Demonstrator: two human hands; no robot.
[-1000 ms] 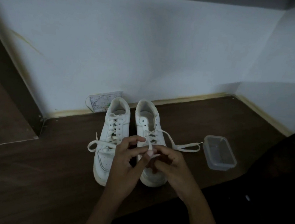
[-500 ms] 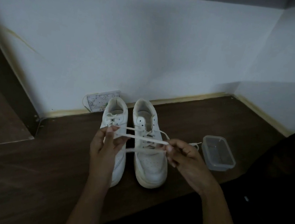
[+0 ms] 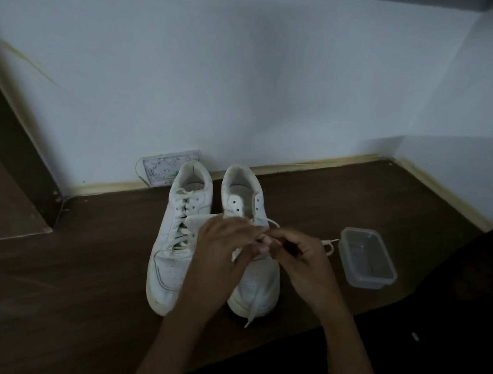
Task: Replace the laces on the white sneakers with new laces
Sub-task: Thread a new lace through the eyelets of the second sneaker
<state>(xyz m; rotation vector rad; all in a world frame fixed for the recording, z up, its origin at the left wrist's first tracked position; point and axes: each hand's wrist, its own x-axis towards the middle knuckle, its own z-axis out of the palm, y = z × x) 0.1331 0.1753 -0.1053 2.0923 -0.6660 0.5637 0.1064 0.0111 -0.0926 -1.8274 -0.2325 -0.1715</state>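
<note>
Two white sneakers were seen side by side on the dark wooden counter [image 3: 73,290], heels twd the wall, toes twd the camera. The left sneaker [image 3: 176,240] was laced up its full length. The right sneaker [image 3: 254,283] showed bare upper eyelets, w/ a white lace [image 3: 253,306] trailing down over its toe and off the front edge; another stretch of lace was looped out to the right, ending just beside a clear plastic container [image 3: 367,259] set on the counter near that shoe. Both hands were held over the midfoot of the right sneaker, fingertips nearly meeting. The left hand [image 3: 220,257] was curled, fingers pinching lace approx. at the eyelet row. The right hand [image 3: 303,259] was likewise clenched on a piece of lace, thumb and forefinger pressed together. Exactly which eyelet was being worked couldn't be told, as the spot was hidden by the fingers. A small patterned card [image 3: 165,170] was propped against the wall behind the left sneaker's heel.
</note>
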